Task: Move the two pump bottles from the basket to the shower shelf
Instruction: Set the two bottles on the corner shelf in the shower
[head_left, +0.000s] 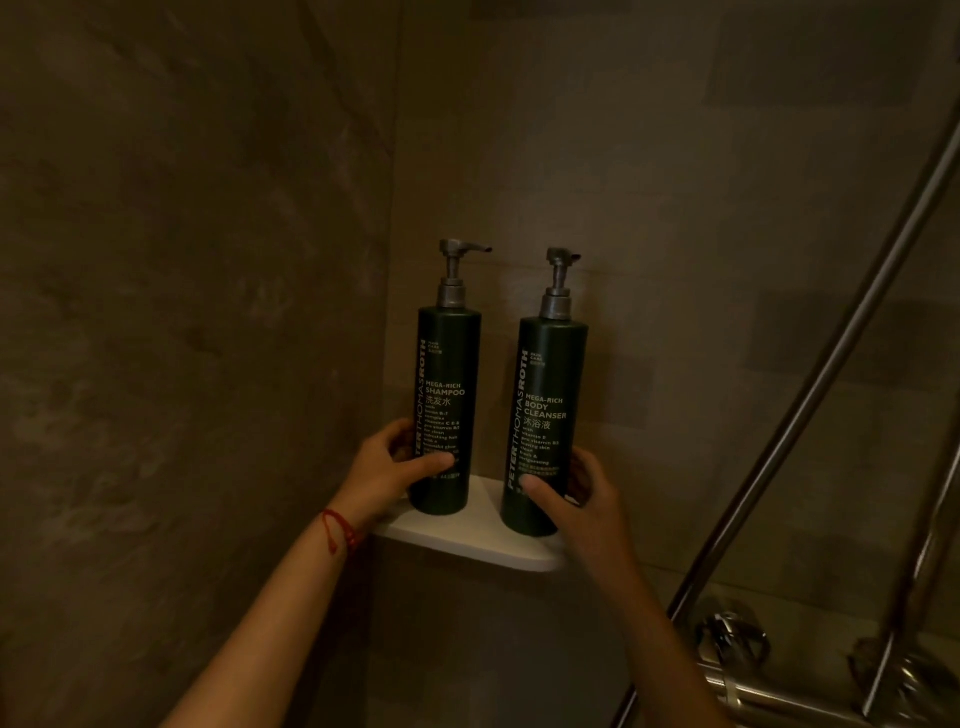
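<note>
Two dark green pump bottles with grey pumps stand upright on a white corner shelf (467, 545) in a tiled shower. The shampoo bottle (449, 374) is on the left, the body cleanser bottle (550, 395) on the right. My left hand (387, 467) wraps the lower part of the shampoo bottle. Around the lower part of the body cleanser bottle is my right hand (576, 499), thumb across its front. A red string circles my left wrist. The basket is not in view.
Brown tiled walls meet in the corner behind the shelf. A slanted metal shower rail (810, 415) runs along the right side. Chrome tap fittings (737, 639) sit at the lower right, below the shelf.
</note>
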